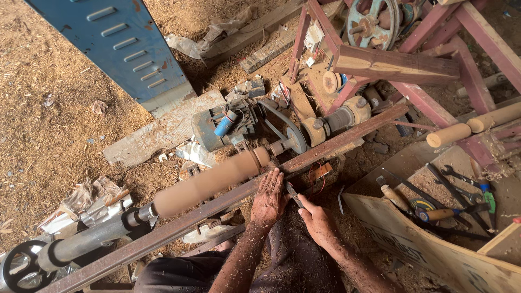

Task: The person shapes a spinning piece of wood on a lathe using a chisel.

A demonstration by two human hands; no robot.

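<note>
Sawdust floor, wood lathe. Blurred brown cylinder [209, 182] spinning along metal rail [228, 202]. Left hand [268, 202] flat on rail, clasping nothing; right hand [316, 221] gripping chisel [293, 194] at rail's edge.

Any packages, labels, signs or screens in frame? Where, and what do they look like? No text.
Lettered wooden board: lower right, wall of the tool box; pale wood, faded dark lettering.
Blue cylinder: on the grey motor, centre; blue with a red end, label unclear.
Crumpled plastic wrappers: lower left, silvery.
No screens.
</note>
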